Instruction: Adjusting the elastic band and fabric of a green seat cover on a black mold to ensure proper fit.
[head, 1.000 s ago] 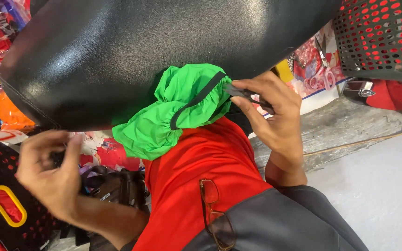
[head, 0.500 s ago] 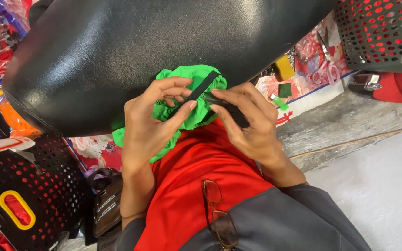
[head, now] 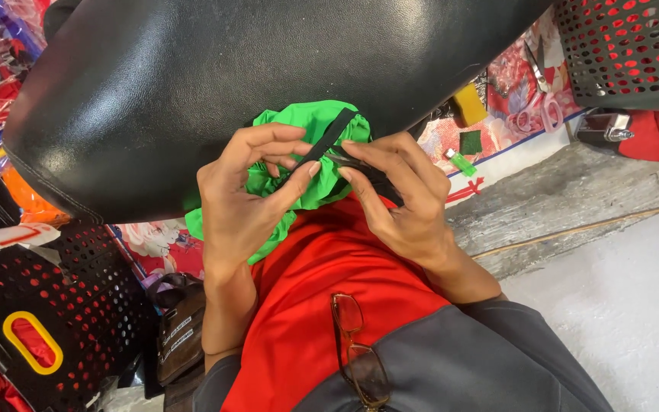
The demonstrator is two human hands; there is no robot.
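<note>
A bunched green cloth (head: 310,133) with a black strap (head: 329,137) across it lies at the edge of a large black leather cushion (head: 215,84). My left hand (head: 249,194) grips the green cloth from the left, thumb and fingers pinched by the strap. My right hand (head: 402,198) pinches the black strap from the right, fingertips meeting the left hand's over the cloth. Below the cloth spreads red fabric (head: 322,305) on my lap.
Folded glasses (head: 356,347) hang on my red shirt. A black perforated basket (head: 627,49) sits top right, another black crate (head: 32,305) with a yellow handle hole at bottom left. A green lighter (head: 459,162), scissors (head: 532,114) and a dark bag (head: 181,324) lie around.
My left hand came up from the lower left and took hold of the green cloth beside my right hand. Both hands now pinch at the strap.
</note>
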